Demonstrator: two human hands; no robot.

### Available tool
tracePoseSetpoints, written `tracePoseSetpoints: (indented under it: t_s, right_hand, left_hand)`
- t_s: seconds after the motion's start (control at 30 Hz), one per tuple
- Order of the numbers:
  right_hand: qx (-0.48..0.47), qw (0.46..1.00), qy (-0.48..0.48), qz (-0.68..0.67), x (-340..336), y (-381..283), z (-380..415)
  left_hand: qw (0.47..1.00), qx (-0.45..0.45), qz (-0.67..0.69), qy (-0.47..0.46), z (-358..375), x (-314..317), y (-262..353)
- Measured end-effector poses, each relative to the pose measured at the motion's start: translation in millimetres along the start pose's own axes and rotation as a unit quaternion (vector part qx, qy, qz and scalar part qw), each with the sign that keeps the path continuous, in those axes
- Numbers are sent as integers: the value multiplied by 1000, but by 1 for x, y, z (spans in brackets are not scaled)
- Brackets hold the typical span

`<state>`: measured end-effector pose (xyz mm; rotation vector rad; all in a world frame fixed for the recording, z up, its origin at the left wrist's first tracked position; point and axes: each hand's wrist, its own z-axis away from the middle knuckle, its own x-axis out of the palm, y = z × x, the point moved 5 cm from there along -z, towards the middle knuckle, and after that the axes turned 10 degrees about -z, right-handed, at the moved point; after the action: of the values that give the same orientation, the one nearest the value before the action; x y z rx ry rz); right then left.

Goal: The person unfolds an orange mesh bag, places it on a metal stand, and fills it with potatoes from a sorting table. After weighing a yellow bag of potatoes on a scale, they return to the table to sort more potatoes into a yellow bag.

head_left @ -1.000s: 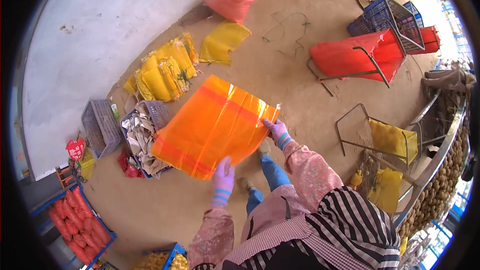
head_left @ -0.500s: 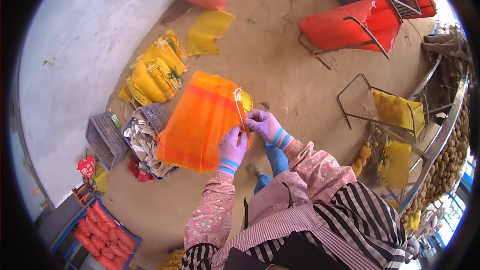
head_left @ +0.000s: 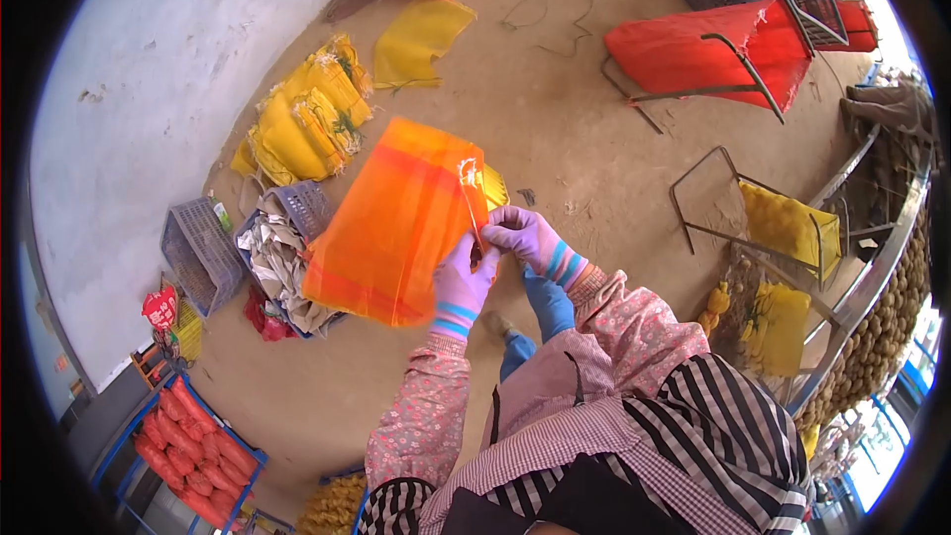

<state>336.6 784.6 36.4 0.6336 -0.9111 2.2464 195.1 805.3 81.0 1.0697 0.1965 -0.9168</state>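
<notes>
An orange mesh bag hangs flat in front of me, a darker red band across its upper part. My left hand, in a purple glove with blue stripes, is closed on its near right edge. My right hand, gloved alike, pinches the same edge just beside the left thumb. A white drawstring runs along that edge down to my fingers; whether the right fingertips grip the string or the mesh is hard to see. Part of a yellow thing shows behind the bag.
Stacked yellow mesh bags lie by the wall at left, near grey crates. Filled red bags sit in a blue-framed cart at lower left. Metal stands hold a red bag and a yellow bag; potatoes line the right.
My view has shifted slightly. Both hands still hold the orange mesh bag at the same edge, and the right fingers have moved a little against the left.
</notes>
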Motion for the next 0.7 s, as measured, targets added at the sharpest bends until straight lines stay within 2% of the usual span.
tracePoseSetpoints:
  t_s: [0.03,0.13,0.2,0.27,0.4,0.47,0.5,0.6,0.67,0.7]
  right_hand:
    - [11,999,-29,-15,4,0,2]
    - [12,998,-4,-60,-4,11,-3]
    - [7,1000,1,-29,-10,14,-7]
    - [1,1000,6,1,-15,18,-7]
    - [-5,999,21,-40,-14,19,-5]
    - [-1,998,29,-52,-14,20,-6]
    - [-5,998,34,-43,-13,18,-4]
    - [-15,999,41,-27,-13,19,-2]
    - [-20,999,42,-19,-16,22,-4]
    - [-32,999,36,-8,-17,21,-5]
  left_hand:
    - [1000,-9,-9,-2,0,2,-1]
    - [999,-1,-33,9,-3,3,-6]
    - [998,16,-48,21,-4,5,-16]
    - [999,14,-3,40,-5,9,-31]
    - [999,7,-10,36,-5,3,-19]
    - [995,24,30,92,-1,-2,-3]
    - [995,24,30,91,0,-2,5]
    - [994,-30,58,86,-4,1,9]
    - [993,-12,-62,104,-8,1,9]
    - [993,-12,-62,104,-8,-1,14]
